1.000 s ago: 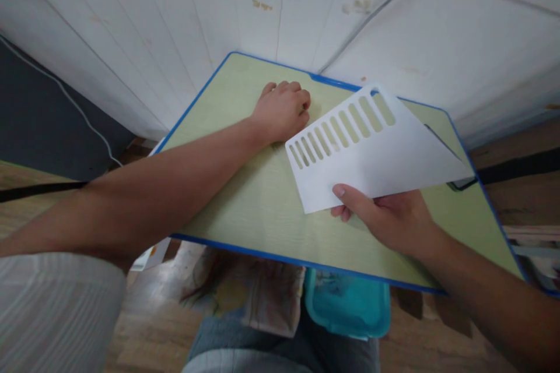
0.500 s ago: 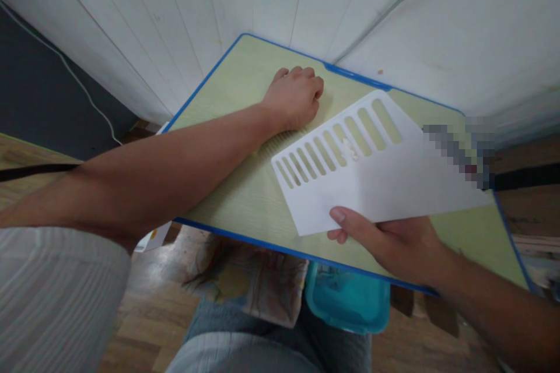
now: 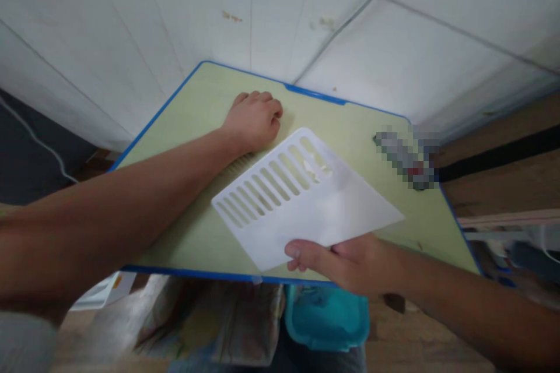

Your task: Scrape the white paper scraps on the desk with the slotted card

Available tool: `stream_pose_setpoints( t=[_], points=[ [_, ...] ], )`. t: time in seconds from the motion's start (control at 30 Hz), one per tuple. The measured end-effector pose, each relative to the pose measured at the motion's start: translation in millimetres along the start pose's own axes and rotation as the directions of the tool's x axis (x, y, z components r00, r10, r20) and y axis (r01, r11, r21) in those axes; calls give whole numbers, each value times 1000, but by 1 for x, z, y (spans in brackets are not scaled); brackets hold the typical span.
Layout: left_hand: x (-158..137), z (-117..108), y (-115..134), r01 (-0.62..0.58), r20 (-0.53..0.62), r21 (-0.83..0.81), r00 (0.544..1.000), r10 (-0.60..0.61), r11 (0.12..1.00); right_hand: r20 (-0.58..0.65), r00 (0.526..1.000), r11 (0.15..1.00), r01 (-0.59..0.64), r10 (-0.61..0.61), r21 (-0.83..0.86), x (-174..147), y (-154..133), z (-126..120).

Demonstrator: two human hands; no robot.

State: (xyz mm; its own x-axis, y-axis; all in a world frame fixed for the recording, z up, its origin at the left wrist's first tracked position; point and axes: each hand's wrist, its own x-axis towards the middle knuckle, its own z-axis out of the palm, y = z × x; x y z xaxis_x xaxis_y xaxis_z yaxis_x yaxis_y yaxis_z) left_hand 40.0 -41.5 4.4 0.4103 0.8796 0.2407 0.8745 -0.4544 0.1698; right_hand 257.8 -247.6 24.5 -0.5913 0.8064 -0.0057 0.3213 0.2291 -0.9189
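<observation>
My right hand (image 3: 345,259) grips a flat white plastic panel (image 3: 301,215) at its near edge, thumb on top and fingers underneath. The panel tilts over the table and has a row of rounded slots along its far left side. Small whitish scraps (image 3: 312,169) show at the slots near its upper end. Just beyond the panel's slotted edge, my left hand (image 3: 254,119) rests curled on the yellow-green tabletop (image 3: 184,111). Its fingers are folded, and whatever they hold, if anything, is hidden. Faint ridged lines appear under the left wrist.
The table's blue rim (image 3: 153,271) meets a white panelled wall with a cable (image 3: 350,26). A pixelated object (image 3: 406,160) lies at the right of the tabletop. Below the front edge are a turquoise container (image 3: 328,317) and a patterned cloth-like item (image 3: 236,323).
The view has shifted, so the table and both hands sit lower and further left. The panel is turned a little, exposing the pixelated object more. Both hands keep their grip shapes.
</observation>
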Motion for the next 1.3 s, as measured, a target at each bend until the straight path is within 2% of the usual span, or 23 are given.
stream_pose_setpoints(
  t=[0.1, 0.27, 0.4, 0.5, 0.6, 0.77, 0.9, 0.97, 1.03, 1.07, 1.1, 1.17, 1.23, 1.27, 1.3],
  points=[
    [3, 8, -10, -1, -47, 29, 999, 2, 1000, 75, 996, 996, 34, -40, 80, 7, 4, -1],
    [4, 17, -21, -24, -98, 48, 995, 29, 999, 88, 986, 967, 117, -140, 227, 17, 7, 2],
    [2, 12, -22, -31, -65, 57, 997, 34, 998, 103, 974, 960, 174, -200, 219, 21, 12, 3],
    [2, 7, -21, -27, -36, 53, 999, 29, 998, 164, 957, 961, 211, -240, 180, 24, 15, 1],
    [3, 7, -22, -27, -32, 41, 999, 28, 999, 185, 953, 961, 209, -242, 180, 25, 16, 0],
    [4, 9, -27, -45, -49, 8, 998, 45, 999, 72, 984, 965, 145, -164, 219, 21, 13, -1],
    [2, 2, -23, -57, -26, -12, 998, 57, 998, -56, 994, 991, 98, -93, 90, 19, 8, -8],
    [1, -1, -20, -55, -16, -8, 998, 55, 998, -160, 986, 998, 55, -50, 26, 19, 4, -16],
    [1, -1, -18, -50, -19, 2, 999, 50, 999, -332, 943, 999, 40, -35, 9, 18, -1, -28],
    [1, 1, -18, -46, -28, 4, 999, 46, 999, -441, 897, 999, 42, -35, 6, 15, -2, -36],
    [1, 2, -18, -45, -42, 0, 998, 45, 999, -552, 833, 999, 51, -40, 4, 12, -3, -44],
    [2, 7, -18, -54, -76, -18, 996, 52, 998, -741, 668, 997, 63, -71, -39, 2, -1, -58],
    [3, 11, -19, -66, -103, -32, 993, 63, 997, -834, 546, 997, 62, -80, -55, -11, 5, -67],
    [4, 13, -19, -70, -111, -33, 992, 66, 997, -854, 519, 999, 33, -46, -34, -19, 10, -67],
    [4, 15, -19, -73, -115, -32, 991, 69, 997, -858, 513, 1000, -31, 19, 3, -26, 15, -66]
  ],
)
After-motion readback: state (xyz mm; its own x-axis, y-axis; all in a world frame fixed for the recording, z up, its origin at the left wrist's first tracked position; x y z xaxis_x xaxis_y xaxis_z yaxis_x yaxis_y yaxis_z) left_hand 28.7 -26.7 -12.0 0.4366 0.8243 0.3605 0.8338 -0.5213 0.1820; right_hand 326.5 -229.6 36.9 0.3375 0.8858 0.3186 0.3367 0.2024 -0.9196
